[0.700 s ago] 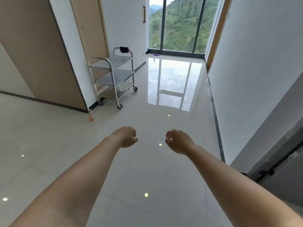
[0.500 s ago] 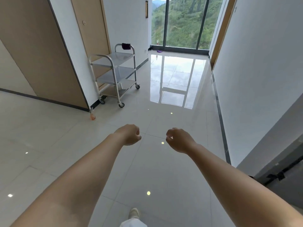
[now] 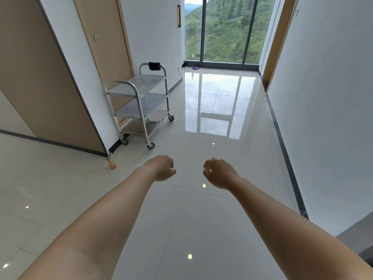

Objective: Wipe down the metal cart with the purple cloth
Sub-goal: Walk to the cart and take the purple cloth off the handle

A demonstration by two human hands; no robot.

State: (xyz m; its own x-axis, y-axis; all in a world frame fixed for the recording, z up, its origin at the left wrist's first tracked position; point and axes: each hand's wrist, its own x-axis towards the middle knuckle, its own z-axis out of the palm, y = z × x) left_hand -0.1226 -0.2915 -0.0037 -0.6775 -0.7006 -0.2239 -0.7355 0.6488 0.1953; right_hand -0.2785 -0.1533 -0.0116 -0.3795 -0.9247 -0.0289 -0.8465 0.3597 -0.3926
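While the wall of tan panels [image 3: 34, 81] fills the upper left of the frame and ends at a dark-edged corner, a small orange bottle [image 3: 111, 164] stands on the floor right at that corner's foot. Just beyond it, in the upper middle-left, the metal cart [image 3: 139, 104] is parked against the wall beside a tan door [image 3: 105, 41]; it has three flat shelves of dull steel, round tube rails and four small wheels. A dark purple cloth [image 3: 154, 66] hangs over the curved handle at the cart's far end. Glossy pale floor tiles [image 3: 212, 118] run wide and open from the cart to the white wall [image 3: 327, 98] on the right, whose foot is marked by a dark skirting line, and on to the tall window [image 3: 222, 31] at the top middle. A second small purple thing lies on the floor by the window; too small to tell what.

Both bare forearms reach in from the bottom edge. The left hand [image 3: 161, 167] sits at centre frame, fingers curled in loosely, holding nothing, below and right of the cart and well apart from it. The right hand [image 3: 219, 172] lies near it, also loosely curled and holding nothing, farther still from the cloth.
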